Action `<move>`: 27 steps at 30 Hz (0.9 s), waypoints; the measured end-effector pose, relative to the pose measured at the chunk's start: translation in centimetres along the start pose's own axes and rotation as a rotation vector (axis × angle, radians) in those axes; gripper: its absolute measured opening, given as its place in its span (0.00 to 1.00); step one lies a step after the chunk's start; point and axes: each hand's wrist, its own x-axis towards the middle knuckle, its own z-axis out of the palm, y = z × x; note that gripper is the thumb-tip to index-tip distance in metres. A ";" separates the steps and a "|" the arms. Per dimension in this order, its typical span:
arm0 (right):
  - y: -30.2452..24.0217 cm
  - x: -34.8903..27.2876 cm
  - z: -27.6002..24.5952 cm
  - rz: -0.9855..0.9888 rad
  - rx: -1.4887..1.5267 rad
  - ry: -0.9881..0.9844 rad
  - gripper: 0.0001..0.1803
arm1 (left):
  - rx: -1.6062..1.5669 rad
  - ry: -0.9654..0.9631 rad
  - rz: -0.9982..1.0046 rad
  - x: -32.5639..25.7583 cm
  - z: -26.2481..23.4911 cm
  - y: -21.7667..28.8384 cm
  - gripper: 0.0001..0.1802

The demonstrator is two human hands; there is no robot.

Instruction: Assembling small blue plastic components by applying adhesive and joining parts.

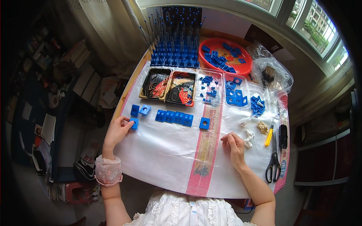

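At the left side of the table my left hand [118, 131] pinches the edge of a blue square plastic piece with a round hole [134, 123]. Close by lie two more pieces like it, an upright-looking dark blue one [135, 110] and a lighter one [144, 109]. A row of several blue curved brackets [174, 117] runs across the middle, and a single blue holed piece [204, 123] lies to its right. My right hand [234, 147] rests on the white sheet with its fingers curled in. Nothing shows between them.
Behind stand rows of blue bases with springs and pins [175, 56], a red basin [245, 67] of blue parts, black trays [154, 98] and clear boxes [220, 102] of small parts. On the right lie a yellow-handled tool [269, 138], black scissors [273, 167] and a plastic bag [283, 77].
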 end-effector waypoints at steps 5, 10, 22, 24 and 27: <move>0.0 0.0 0.0 0.006 0.009 -0.005 0.19 | -0.068 -0.007 0.004 -0.6 -0.4 0.7 0.14; -0.1 0.0 0.1 0.005 0.015 -0.009 0.19 | -0.046 0.067 0.029 -1.0 -1.3 0.1 0.16; 0.0 0.0 0.0 -0.022 -0.004 -0.010 0.19 | 0.054 -0.233 0.640 -6.0 6.7 12.0 0.07; 0.1 0.1 0.0 -0.016 0.005 -0.017 0.19 | 0.173 -0.187 0.788 -4.5 9.5 12.8 0.10; -0.1 0.0 -0.1 -0.015 -0.007 -0.010 0.19 | 0.327 -0.107 0.930 -1.8 13.3 14.8 0.16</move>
